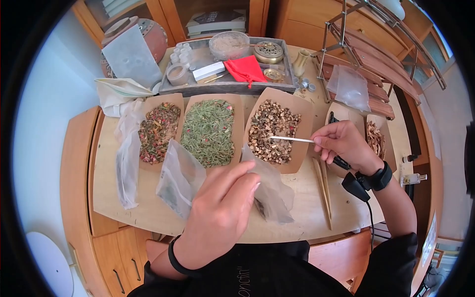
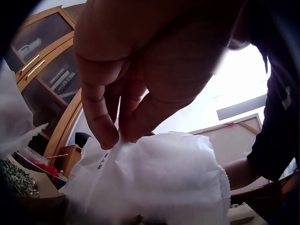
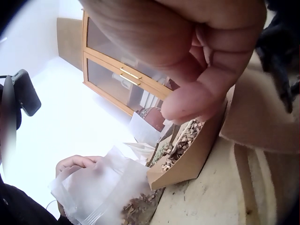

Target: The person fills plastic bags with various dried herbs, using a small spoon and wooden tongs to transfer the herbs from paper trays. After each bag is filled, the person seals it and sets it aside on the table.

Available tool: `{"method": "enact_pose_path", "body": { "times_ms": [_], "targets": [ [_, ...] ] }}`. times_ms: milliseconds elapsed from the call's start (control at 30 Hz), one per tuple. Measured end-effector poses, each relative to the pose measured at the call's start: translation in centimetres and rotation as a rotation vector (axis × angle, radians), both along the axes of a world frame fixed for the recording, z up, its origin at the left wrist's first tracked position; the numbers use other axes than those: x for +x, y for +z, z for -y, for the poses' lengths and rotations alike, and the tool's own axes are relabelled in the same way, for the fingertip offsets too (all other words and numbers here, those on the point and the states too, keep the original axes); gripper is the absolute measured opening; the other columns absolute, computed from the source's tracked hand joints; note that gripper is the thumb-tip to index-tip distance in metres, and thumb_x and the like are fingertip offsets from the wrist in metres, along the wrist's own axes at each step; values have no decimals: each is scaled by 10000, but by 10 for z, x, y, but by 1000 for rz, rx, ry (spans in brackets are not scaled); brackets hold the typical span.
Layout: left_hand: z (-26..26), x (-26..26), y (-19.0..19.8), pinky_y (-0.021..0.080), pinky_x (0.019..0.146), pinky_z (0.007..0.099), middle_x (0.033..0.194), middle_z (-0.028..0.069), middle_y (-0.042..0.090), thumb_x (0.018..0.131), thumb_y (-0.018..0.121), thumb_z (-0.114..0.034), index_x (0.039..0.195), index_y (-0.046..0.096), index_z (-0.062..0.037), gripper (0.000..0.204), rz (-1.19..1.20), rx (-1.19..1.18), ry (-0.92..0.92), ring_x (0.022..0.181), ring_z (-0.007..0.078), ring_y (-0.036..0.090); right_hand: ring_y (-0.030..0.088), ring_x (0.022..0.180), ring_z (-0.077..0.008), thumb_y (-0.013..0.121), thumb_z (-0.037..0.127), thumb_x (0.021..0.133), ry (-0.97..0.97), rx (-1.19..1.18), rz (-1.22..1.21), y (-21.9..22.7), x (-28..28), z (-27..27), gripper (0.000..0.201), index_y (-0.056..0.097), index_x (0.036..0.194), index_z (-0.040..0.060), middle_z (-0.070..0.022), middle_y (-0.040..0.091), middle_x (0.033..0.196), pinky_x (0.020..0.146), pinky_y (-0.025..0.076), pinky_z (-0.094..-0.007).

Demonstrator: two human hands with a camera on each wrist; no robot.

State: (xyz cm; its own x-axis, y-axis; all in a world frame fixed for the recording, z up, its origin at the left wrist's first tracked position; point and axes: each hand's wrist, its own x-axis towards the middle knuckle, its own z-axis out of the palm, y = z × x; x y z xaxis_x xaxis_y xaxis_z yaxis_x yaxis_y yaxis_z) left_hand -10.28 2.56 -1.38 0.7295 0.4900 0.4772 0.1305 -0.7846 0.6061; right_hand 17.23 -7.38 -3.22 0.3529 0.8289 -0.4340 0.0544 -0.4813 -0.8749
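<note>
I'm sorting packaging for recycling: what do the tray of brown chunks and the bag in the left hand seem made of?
The tray looks like matte paperboard: plain kraft brown, with thin walls. The bag in the left hand seems thin frosted plastic, from its creases and contents showing through, though waxed paper is possible.

Your pale wooden table [image 1: 148, 208] supports a grey tray [image 1: 222, 89] at its far side, open cardboard trays [image 1: 303, 123] nearer you, and slender wooden tongs [image 1: 328, 215] by its near edge.
</note>
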Motion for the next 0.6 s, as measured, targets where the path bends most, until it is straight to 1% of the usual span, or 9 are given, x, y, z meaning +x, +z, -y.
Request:
{"method": "enact_pose_path", "body": {
  "times_ms": [100,200,367,433,567,600],
  "targets": [
    [0,1,0,513,699,339,1003,149,662,759,674,62,900,648,32,147,7,9,-5,823,287,637,615,567,-95,625,75,909,-20,28,-13,-2,6,5,169,641,993,-71,-78,656,755,497,528,-211],
    [0,2,0,511,688,339,1000,149,662,762,674,59,901,648,32,144,8,18,-7,806,288,636,607,563,-84,617,73,913,-44,49,15,6,8,10,164,645,994,-67,-73,658,760,493,518,-203],
    [-2,4,-2,509,669,338,991,145,662,768,675,53,899,648,32,135,26,16,-1,796,285,634,597,557,-68,613,68,913,-34,50,116,52,-8,25,153,650,982,-64,-65,655,754,478,495,-184],
    [-3,2,-6,499,745,378,1037,181,619,783,648,37,937,608,51,159,5,9,-56,868,326,599,591,538,-66,625,65,904,-71,35,161,70,-19,33,146,652,960,-67,-59,650,734,459,490,-188],
    [-2,4,-5,500,746,382,1032,182,622,783,648,37,931,610,52,154,28,21,-59,863,327,601,595,528,-74,629,43,897,-53,40,178,94,-39,48,126,652,940,-73,-61,645,720,463,501,-196],
    [-1,5,-4,507,704,358,1009,161,643,777,661,43,913,629,42,140,32,29,-32,830,302,619,595,528,-74,629,43,897,-56,39,181,95,-44,51,126,652,940,-73,-61,645,720,463,501,-196]
  ]
}}
